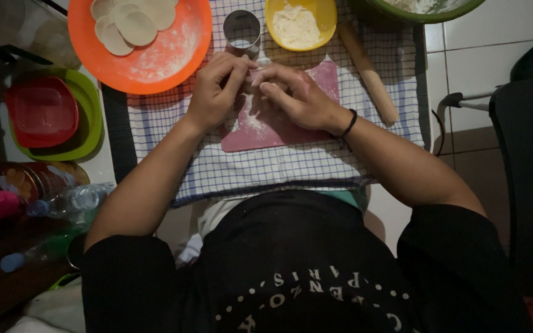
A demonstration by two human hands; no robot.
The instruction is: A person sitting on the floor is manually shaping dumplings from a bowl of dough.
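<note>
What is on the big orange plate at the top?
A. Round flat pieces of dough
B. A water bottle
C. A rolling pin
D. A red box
A: the orange plate holds a few pale round dough discs stacked near its upper edge, with flour dusted beside them; the wooden rolling pin lies on the checked cloth instead, to the right of the person's two hands.

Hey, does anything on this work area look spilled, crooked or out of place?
Little stands out. White flour is smeared on the orange plate beside the dough rounds and dusted on the pink board, where both hands, left hand and right hand, pinch a piece of dough. The rolling pin lies askew on the checked cloth.
</note>
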